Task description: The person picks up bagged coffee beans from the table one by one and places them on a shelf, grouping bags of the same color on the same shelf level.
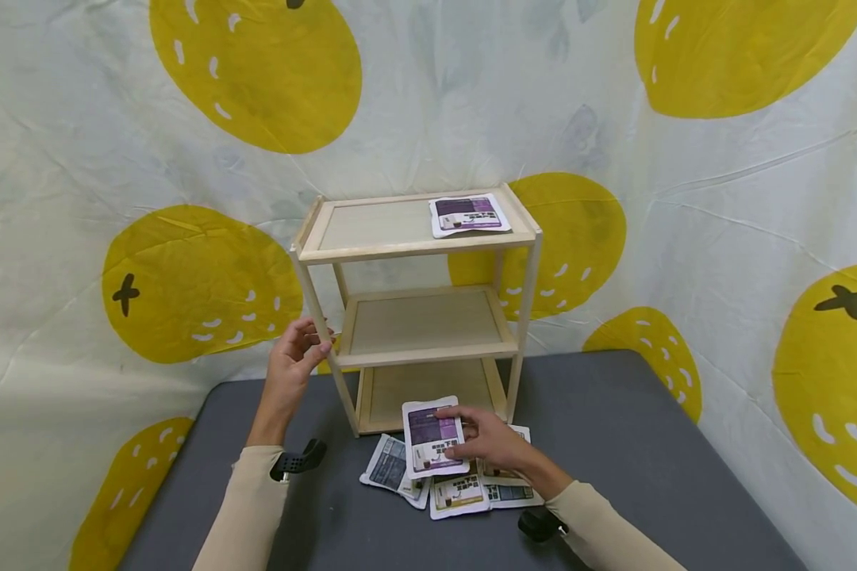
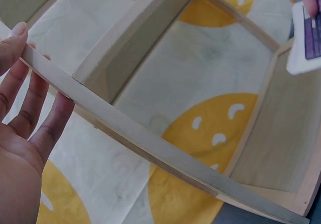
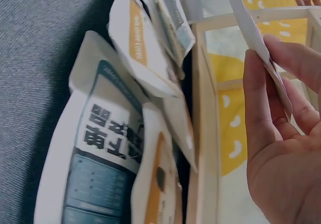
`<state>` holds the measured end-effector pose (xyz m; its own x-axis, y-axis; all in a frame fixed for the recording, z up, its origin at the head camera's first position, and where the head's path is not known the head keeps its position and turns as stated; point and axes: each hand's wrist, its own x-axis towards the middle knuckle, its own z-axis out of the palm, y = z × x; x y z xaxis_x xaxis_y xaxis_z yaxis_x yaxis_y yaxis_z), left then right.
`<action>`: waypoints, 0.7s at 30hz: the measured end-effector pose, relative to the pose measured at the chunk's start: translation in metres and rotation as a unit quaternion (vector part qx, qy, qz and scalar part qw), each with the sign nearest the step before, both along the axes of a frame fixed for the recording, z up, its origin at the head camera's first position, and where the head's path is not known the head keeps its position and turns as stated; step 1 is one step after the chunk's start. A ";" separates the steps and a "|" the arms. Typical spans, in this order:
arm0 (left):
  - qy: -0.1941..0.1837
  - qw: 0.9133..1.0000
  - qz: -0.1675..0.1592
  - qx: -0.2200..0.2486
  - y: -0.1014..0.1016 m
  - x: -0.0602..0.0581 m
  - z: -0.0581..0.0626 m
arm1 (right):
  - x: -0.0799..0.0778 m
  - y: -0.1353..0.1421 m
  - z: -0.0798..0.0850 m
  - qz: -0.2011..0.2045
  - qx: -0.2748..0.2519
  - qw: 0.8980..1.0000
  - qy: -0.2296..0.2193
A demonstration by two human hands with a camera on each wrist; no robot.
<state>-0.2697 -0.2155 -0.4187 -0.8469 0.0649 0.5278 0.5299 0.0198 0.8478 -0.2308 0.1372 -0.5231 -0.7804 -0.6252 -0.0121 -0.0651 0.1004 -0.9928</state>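
A three-tier wooden shelf (image 1: pixel 407 358) stands on the dark table. My left hand (image 1: pixel 297 357) grips its left front post (image 2: pixel 125 125), thumb on one side and fingertips on the other. In front of the shelf, my right hand (image 1: pixel 491 438) pinches a white pouch with a purple label (image 1: pixel 432 432) between thumb and fingers. In the right wrist view that pouch (image 3: pixel 249 25) shows edge-on. Below it lies a pile of similar pouches with blue-grey (image 1: pixel 388 466) and yellow (image 1: pixel 459 493) labels, overlapping one another.
Another purple-labelled pouch (image 1: pixel 469 214) lies at the right end of the shelf's top tier. Behind the shelf hangs a pale cloth (image 1: pixel 414 95) printed with large yellow fruit. The dark grey table (image 1: pixel 614 444) extends to both sides of the shelf.
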 end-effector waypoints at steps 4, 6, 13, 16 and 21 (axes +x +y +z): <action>-0.002 1.000 0.005 -0.001 0.000 0.000 0.000 | 0.003 0.002 0.008 -0.001 -0.019 1.000 -0.015; -0.002 1.000 0.005 -0.001 0.000 0.000 0.000 | 0.006 0.002 0.013 -0.001 -0.022 1.000 -0.014; -0.001 1.000 -0.004 -0.001 -0.001 -0.001 -0.001 | 0.009 0.004 0.031 0.015 -0.030 0.999 0.002; 0.000 1.000 -0.004 -0.001 -0.001 0.000 -0.001 | 0.010 0.006 0.039 0.026 -0.029 0.999 0.007; -0.004 1.000 0.003 0.001 0.000 0.000 0.000 | 0.011 0.007 0.051 0.036 -0.045 0.998 -0.004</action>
